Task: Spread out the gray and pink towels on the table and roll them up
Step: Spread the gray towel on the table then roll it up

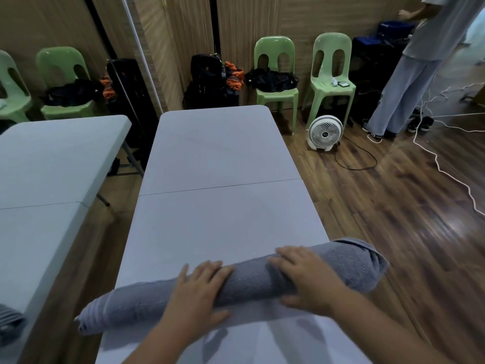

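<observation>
We observe both forearms reaching forward from the bottom edge of the view, palms down, over the near end of the long white folding surface. The left hand lies flat with fingers extended and slightly fanned, the thumb tucked against the near side of the roll. The right hand sits a little further forward, fingers curved over the top, thumb low on the near side. The thick gray terry towel is fully rolled into a long cylinder lying crosswise on the surface, slanted so its right end is further away. Both ends overhang the surface edges; the right end shows the spiral of layers, the left end shows ribbed banding. Both hands are spread open and press on the roll's middle section, neither closed around it. A second white table stands to the left, a partly visible gray roll at its near edge.
</observation>
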`<act>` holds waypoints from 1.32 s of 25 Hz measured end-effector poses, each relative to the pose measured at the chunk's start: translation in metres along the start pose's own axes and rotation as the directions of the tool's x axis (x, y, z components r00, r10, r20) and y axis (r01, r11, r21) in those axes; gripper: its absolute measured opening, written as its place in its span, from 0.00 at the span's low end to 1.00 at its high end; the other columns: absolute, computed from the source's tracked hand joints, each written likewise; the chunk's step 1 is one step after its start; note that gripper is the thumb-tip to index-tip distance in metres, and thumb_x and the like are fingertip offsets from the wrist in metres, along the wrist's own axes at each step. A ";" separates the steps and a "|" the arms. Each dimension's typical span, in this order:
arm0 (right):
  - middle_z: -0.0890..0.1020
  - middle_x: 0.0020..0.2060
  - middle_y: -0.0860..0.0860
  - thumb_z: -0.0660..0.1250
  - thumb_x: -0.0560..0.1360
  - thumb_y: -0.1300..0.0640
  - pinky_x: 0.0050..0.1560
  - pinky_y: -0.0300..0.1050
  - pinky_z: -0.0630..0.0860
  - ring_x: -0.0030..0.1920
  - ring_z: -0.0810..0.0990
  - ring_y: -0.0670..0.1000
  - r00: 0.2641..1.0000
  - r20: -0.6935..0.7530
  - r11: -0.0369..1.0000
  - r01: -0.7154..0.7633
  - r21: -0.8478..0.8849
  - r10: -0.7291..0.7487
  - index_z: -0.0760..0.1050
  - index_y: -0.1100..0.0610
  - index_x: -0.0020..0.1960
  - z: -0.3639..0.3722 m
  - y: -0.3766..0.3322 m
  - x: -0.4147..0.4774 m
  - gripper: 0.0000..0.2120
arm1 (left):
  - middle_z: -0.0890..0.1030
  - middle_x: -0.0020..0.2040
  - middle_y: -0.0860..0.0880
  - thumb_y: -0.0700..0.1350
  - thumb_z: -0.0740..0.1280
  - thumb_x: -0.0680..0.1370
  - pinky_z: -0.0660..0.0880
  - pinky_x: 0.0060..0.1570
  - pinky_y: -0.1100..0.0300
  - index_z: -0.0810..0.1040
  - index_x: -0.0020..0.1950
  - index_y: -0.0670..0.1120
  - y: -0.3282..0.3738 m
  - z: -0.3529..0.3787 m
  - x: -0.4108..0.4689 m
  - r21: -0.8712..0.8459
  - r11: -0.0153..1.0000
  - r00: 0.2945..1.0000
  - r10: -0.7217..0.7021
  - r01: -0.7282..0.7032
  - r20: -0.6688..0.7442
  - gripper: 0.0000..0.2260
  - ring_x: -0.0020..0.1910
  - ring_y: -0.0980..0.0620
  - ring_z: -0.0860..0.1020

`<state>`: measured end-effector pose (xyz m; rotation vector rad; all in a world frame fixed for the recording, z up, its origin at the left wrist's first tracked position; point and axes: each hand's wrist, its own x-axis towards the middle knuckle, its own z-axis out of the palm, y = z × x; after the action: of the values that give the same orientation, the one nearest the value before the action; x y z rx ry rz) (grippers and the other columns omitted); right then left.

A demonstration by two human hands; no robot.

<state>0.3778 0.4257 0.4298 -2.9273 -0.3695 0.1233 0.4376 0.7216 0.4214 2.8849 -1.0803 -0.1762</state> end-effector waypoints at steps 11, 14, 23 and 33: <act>0.76 0.63 0.42 0.67 0.58 0.52 0.64 0.55 0.70 0.65 0.73 0.48 0.956 0.049 0.949 -0.280 -0.144 0.289 0.67 0.42 0.68 0.004 0.090 -0.045 0.38 | 0.81 0.50 0.61 0.57 0.71 0.53 0.75 0.44 0.55 0.73 0.62 0.61 -0.109 0.004 -0.056 0.035 0.983 0.979 -0.184 0.181 0.084 0.36 0.46 0.55 0.80; 0.76 0.63 0.39 0.66 0.61 0.51 0.63 0.50 0.71 0.65 0.72 0.47 0.939 0.100 0.941 -0.320 -0.108 0.330 0.68 0.41 0.67 -0.003 0.088 -0.038 0.34 | 0.80 0.47 0.63 0.59 0.69 0.56 0.73 0.41 0.57 0.73 0.60 0.63 -0.113 0.000 -0.058 0.075 0.975 0.968 -0.219 0.211 0.125 0.31 0.44 0.57 0.80; 0.78 0.55 0.38 0.65 0.63 0.41 0.49 0.43 0.69 0.57 0.73 0.45 0.945 0.124 0.952 -0.297 -0.070 0.303 0.69 0.39 0.61 -0.013 0.078 -0.036 0.26 | 0.80 0.48 0.61 0.62 0.64 0.62 0.73 0.43 0.54 0.70 0.60 0.64 -0.107 -0.002 -0.054 0.077 0.956 0.951 -0.289 0.282 0.112 0.26 0.46 0.55 0.79; 0.76 0.42 0.44 0.62 0.62 0.43 0.37 0.47 0.70 0.45 0.75 0.51 0.866 0.239 0.892 -0.452 -0.007 0.440 0.65 0.46 0.47 -0.020 0.034 -0.022 0.16 | 0.70 0.51 0.51 0.59 0.63 0.73 0.74 0.40 0.55 0.71 0.61 0.55 -0.070 0.004 -0.044 -0.261 0.790 0.828 -0.556 0.555 0.077 0.18 0.44 0.52 0.73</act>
<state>0.3668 0.3843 0.4437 -2.8956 0.2904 0.5382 0.4494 0.8034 0.4145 2.8426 -0.1418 -0.3141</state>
